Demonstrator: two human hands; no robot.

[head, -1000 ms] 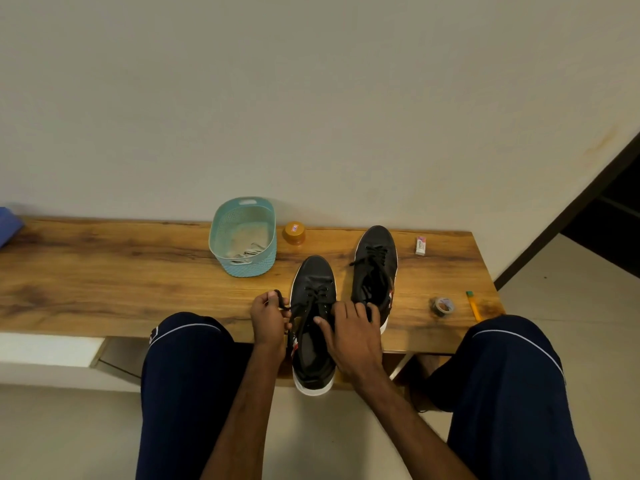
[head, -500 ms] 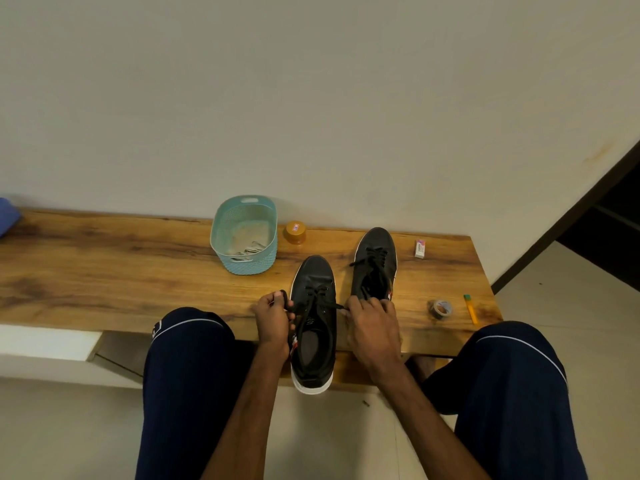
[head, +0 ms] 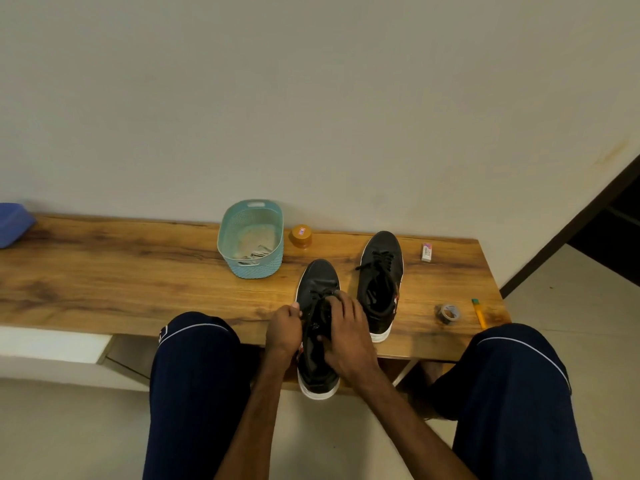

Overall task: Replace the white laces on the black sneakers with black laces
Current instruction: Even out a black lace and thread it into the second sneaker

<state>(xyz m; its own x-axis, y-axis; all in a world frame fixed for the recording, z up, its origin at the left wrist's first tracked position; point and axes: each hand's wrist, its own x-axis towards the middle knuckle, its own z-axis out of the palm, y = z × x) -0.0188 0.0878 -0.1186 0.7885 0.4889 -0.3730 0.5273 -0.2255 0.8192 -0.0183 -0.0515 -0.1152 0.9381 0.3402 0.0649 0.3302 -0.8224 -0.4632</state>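
Observation:
Two black sneakers with white soles stand on the wooden bench (head: pixel 104 282). The near sneaker (head: pixel 317 277) overhangs the front edge, black lace threaded through it. My left hand (head: pixel 284 327) pinches the black lace at the shoe's left side. My right hand (head: pixel 346 334) lies over the tongue and opening, fingers on the lace; its grip is partly hidden. The far sneaker (head: pixel 381 271) stands to the right, laced in black with loose ends. White laces (head: pixel 254 255) lie in the teal basket (head: pixel 239 223).
An orange-lidded jar (head: pixel 300 235) stands beside the basket. An eraser (head: pixel 427 252), a tape roll (head: pixel 449 314) and a pencil (head: pixel 479 312) lie at the bench's right end. A blue object (head: pixel 12 223) sits far left. My knees flank the shoe.
My right hand moved from the shoe's right side back over its tongue and lacing. My left hand stayed at the left side, pinching the lace.

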